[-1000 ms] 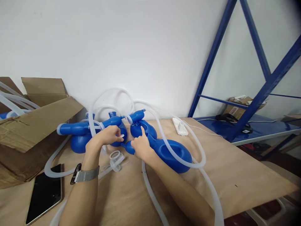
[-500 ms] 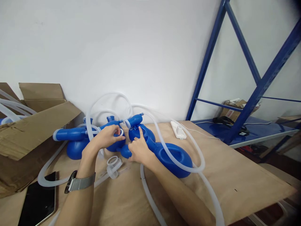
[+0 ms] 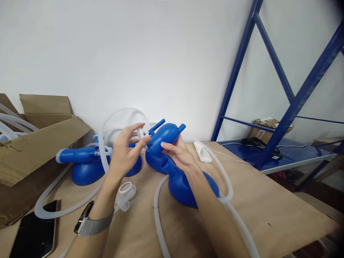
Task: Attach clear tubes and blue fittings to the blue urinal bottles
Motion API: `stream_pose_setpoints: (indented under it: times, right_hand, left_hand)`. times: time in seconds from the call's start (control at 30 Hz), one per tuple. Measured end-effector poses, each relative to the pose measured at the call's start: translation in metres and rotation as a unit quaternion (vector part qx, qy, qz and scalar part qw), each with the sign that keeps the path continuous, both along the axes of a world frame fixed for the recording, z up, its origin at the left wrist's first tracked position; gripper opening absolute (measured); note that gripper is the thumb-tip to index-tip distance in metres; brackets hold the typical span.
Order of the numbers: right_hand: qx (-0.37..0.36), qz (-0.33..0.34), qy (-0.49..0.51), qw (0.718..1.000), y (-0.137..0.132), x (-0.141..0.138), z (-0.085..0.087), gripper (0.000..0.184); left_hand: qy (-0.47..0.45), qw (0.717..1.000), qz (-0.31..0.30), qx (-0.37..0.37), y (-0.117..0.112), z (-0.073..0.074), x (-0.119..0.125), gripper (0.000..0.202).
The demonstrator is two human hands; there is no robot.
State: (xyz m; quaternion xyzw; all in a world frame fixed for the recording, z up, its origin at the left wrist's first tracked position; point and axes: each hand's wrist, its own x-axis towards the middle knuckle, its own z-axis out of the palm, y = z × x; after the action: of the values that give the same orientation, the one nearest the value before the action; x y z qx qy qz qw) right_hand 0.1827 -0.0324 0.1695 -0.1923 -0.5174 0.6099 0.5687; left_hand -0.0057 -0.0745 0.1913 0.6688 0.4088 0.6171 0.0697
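My right hand (image 3: 178, 154) is shut on a hollow blue plastic vessel (image 3: 164, 135), holding it up with its short spout tilted toward the wall. My left hand (image 3: 125, 150) is raised next to that vessel, fingers spread, and a translucent silicone tube (image 3: 140, 133) runs close by its fingertips. Another blue vessel (image 3: 182, 190) with a wide neck sits under my right forearm. A third blue vessel (image 3: 87, 172) with a long blue arm (image 3: 76, 155) lies to the left. A clear plastic ring fitting (image 3: 125, 196) lies below my left hand.
Loops of translucent tubing (image 3: 45, 204) lie across the wooden table (image 3: 268, 200). A black phone (image 3: 33, 233) lies at the left front, beside an open cardboard box (image 3: 40, 141). A white power strip (image 3: 202, 152) sits at the back, with a blue metal shelf (image 3: 271, 150) to the right.
My right hand has lifted a blue vessel off the pile and turned it upward. My left hand has let go of the ring-shaped part and moved up, its fingers spreading.
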Motion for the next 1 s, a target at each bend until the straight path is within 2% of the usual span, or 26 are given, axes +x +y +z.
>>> stream_pose_setpoints:
  times: [0.07,0.13,0.23,0.4,0.57,0.67,0.73,0.9,1.0]
  right_hand:
    - [0.007,-0.005,0.044,0.999,-0.007,-0.009,0.001,0.113]
    - [0.02,-0.032,0.079,0.996,-0.01,-0.016,0.002,0.111]
    - [0.02,-0.061,0.131,0.989,-0.009,-0.022,0.002,0.096]
    - [-0.028,-0.043,0.184,0.982,-0.004,-0.025,-0.001,0.07]
    - [-0.032,-0.05,0.183,0.981,-0.014,-0.03,0.0,0.057]
    - [-0.017,-0.046,0.179,0.983,-0.022,-0.03,0.003,0.049]
    - [-0.015,-0.045,0.18,0.983,-0.026,-0.029,0.006,0.045]
    - [-0.016,-0.041,0.188,0.981,-0.03,-0.029,0.007,0.048]
    - [-0.021,-0.04,0.169,0.985,-0.026,-0.029,0.004,0.049]
  left_hand:
    - [0.031,1.0,-0.003,-0.003,-0.001,-0.001,0.01,0.049]
    - [0.047,0.999,0.007,-0.007,-0.002,-0.003,0.015,0.049]
    - [0.014,0.999,0.014,-0.03,0.001,-0.006,0.019,0.054]
    - [-0.061,0.996,-0.011,-0.064,0.006,-0.011,0.023,0.056]
    - [-0.07,0.998,0.002,0.001,0.008,-0.017,0.03,0.051]
    - [-0.076,0.996,0.004,0.04,0.005,-0.02,0.039,0.067]
    - [-0.076,0.995,-0.013,0.059,0.001,-0.019,0.045,0.07]
    - [-0.074,0.99,-0.059,0.105,-0.005,-0.015,0.053,0.061]
    - [-0.065,0.993,-0.045,0.087,-0.004,-0.012,0.048,0.058]
